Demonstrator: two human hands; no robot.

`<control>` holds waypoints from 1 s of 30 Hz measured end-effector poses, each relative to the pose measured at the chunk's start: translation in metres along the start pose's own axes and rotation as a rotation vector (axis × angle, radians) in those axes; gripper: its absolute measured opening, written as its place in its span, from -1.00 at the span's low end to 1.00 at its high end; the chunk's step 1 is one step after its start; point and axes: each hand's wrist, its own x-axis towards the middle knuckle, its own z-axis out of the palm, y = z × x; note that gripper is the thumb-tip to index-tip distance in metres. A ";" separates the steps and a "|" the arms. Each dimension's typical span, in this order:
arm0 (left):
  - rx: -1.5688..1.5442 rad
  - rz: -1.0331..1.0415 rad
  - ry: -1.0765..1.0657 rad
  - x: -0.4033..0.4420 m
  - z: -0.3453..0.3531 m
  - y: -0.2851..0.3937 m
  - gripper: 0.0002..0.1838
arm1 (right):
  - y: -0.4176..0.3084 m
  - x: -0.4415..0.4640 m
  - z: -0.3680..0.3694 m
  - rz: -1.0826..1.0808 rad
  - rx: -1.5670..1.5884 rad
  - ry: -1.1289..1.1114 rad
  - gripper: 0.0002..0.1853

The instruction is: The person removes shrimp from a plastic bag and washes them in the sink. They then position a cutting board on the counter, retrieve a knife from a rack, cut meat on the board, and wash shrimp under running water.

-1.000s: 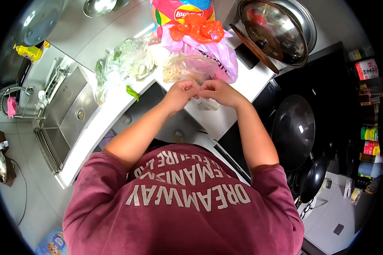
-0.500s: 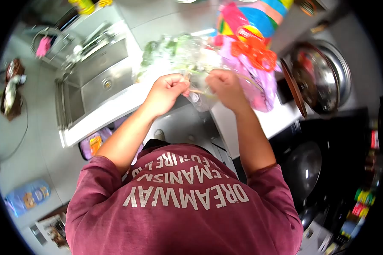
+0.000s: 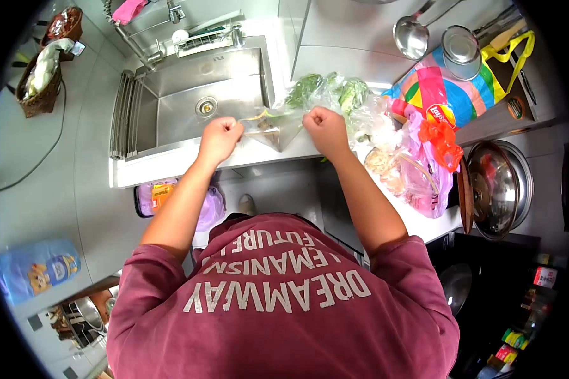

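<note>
A clear plastic bag (image 3: 287,130) is stretched between my two hands, over the front edge of the counter by the sink. My left hand (image 3: 221,139) is closed in a fist on the bag's left side. My right hand (image 3: 327,131) is closed on its right side. Something thin and brownish shows at the bag's left part, too unclear to name. Just beyond my right hand lie leafy greens (image 3: 353,96) in clear plastic. To the right of it are more clear bags with pale contents, a purple plastic bag (image 3: 433,192) and a red plastic bag (image 3: 441,144).
The steel sink (image 3: 177,117) is at the back left. A colourful shopping bag (image 3: 480,95) stands at the back right, near a hanging ladle (image 3: 412,38). Metal lids (image 3: 496,183) lean at the right, above the black stove with a wok (image 3: 455,284).
My hands have moved apart, pulling the clear bag taut between them, and shifted left towards the sink. The view has turned, so more of the sink and back wall shows.
</note>
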 end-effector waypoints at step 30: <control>-0.568 -0.319 0.055 -0.027 0.039 -0.054 -0.78 | 0.052 0.031 0.109 -0.358 -0.915 -0.795 -0.80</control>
